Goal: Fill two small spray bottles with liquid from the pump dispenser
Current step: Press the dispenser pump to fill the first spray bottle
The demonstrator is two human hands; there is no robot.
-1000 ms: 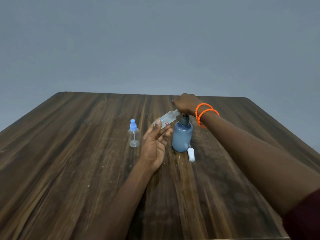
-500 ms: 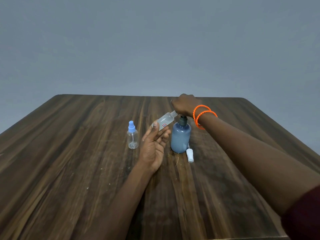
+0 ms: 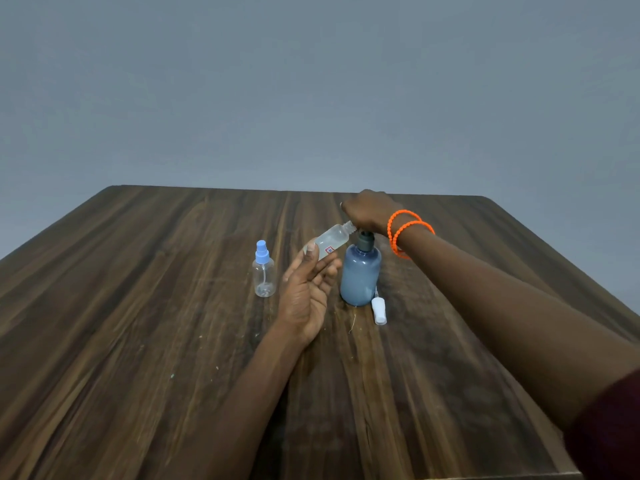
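A blue pump dispenser [image 3: 360, 277] stands upright at the middle of the wooden table [image 3: 138, 323]. My right hand [image 3: 369, 211] rests closed over its dark pump head. My left hand [image 3: 308, 289] holds a small clear spray bottle [image 3: 329, 242] with no cap, tilted so that its open neck sits under the pump spout. A second small spray bottle [image 3: 264, 271], clear with a light blue spray cap, stands upright to the left. A white spray cap [image 3: 379, 310] lies on the table right of the dispenser's base.
Two orange bead bracelets [image 3: 403, 230] circle my right wrist. A grey wall rises behind the table's far edge. A short bit of thread [image 3: 352, 323] lies in front of the dispenser.
Both hands, the tilted bottle and the dispenser keep their places relative to each other. The view has shifted slightly.
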